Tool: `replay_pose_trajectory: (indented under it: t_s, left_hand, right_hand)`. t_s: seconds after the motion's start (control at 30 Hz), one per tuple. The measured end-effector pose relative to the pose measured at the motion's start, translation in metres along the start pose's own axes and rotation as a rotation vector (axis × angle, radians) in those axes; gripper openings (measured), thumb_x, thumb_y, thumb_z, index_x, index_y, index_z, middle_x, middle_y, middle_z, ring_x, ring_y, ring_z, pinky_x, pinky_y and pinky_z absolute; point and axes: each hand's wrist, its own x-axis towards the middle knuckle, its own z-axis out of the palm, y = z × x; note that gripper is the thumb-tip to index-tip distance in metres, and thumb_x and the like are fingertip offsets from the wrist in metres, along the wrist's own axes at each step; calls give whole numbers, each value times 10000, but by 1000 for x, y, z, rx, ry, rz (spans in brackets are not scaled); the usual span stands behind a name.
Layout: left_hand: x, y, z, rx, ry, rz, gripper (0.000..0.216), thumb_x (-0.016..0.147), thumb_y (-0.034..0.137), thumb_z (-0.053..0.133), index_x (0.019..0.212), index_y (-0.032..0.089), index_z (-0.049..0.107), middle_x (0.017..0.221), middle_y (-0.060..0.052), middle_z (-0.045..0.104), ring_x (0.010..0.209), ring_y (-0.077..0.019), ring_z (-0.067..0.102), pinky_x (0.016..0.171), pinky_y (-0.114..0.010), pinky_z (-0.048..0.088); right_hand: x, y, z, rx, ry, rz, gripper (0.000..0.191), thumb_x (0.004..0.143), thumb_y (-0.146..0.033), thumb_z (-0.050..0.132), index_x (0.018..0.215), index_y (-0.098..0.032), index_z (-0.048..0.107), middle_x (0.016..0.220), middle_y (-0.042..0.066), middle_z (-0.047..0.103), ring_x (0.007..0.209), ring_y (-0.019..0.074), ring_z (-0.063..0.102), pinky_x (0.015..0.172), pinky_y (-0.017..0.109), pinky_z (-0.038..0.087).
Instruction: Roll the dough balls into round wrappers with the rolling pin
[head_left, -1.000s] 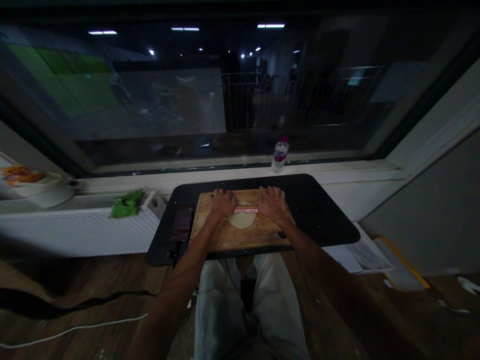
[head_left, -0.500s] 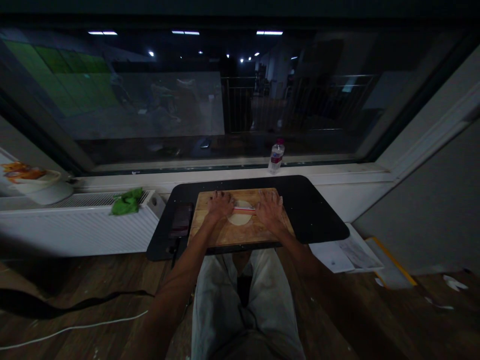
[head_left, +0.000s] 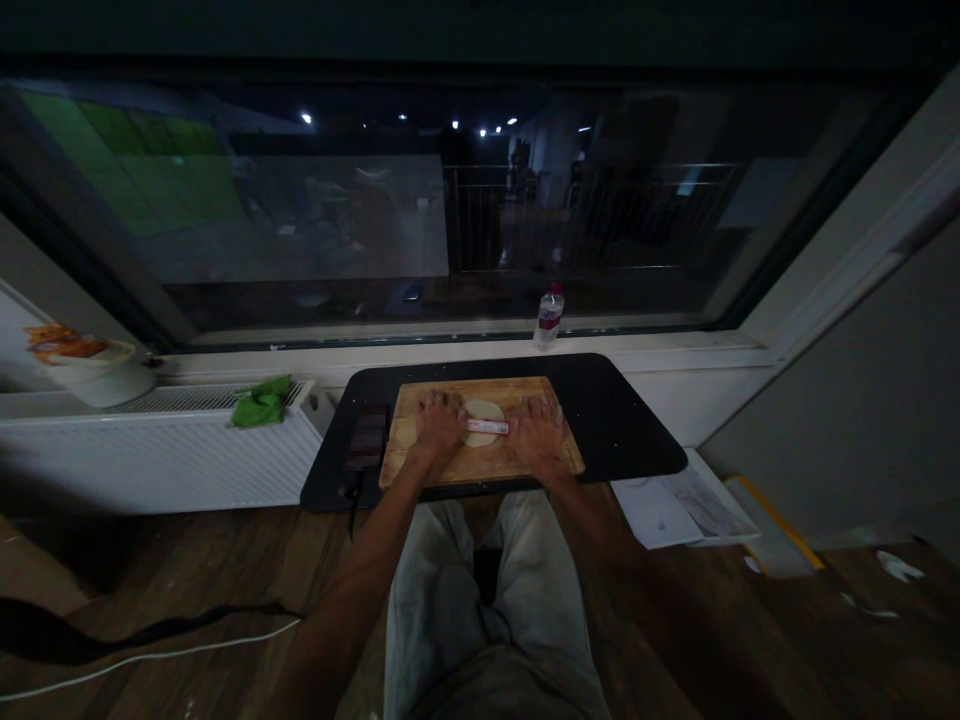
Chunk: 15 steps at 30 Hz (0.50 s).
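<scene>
At the board, head view: a person sits at a black table (head_left: pixel 630 425) with a wooden cutting board (head_left: pixel 480 466) squared up at its near edge, close over the lap, within reach of both forearms.
Left hand (head_left: pixel 437 420): laid flat, fingers stretched out and not curled, palm down on the left end of a rolling pin (head_left: pixel 488 427).
Right hand (head_left: pixel 537 432): same posture on the right end, flat and unclenched; the two hands are apart with the pin's middle bare between them.
Rolling pin: slim rod with a red-and-white band, lying crosswise. Flat palms rather than a grip would let it turn under them, I judge.
Dough (head_left: pixel 484 409): pale round disc, centre of the board, under the pin; more of it shows beyond the rod than on the near side.
Dark object (head_left: pixel 366 440): flat, on the table just left of the board, off the wood; too dim to identify.
Water bottle (head_left: pixel 548 318): upright on the sill beyond the table, well apart from the board.
Radiator (head_left: pixel 150 445): white, to the left, with a green cloth (head_left: pixel 262 402) lying on top.
Bowl (head_left: pixel 94 368): white, far left on the sill.
Floor: papers (head_left: pixel 675 500) to the right of the table, a white cable (head_left: pixel 150 655) at the left.
Window (head_left: pixel 450 200): dark, reflecting ceiling lights.
</scene>
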Motion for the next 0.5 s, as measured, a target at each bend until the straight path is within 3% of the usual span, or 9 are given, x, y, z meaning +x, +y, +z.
replay_pose_trajectory:
  t_s: [0.27,0.5]
  left_hand:
    - [-6,-3,3,-5,9,13,498,1164,387,415,1581,245,647,1645,-176,623,1657,-376,415,1315,-590,370]
    - [-8,-1,4,10,8,21,525,1169,380,392,1607,211,628,1674,-202,603,1661,-376,428,1343,-578,327]
  right_hand:
    - [-18,-4,-2,8,53,-7,630,1144,-300,361,1651,-4,588,1668,295,603,1631,389,498,1388,602,249]
    - [-34,-3,5,39,149,-40,639,1130,-315,367,1630,2,609,1648,292,623,1655,406,462,1387,653,242]
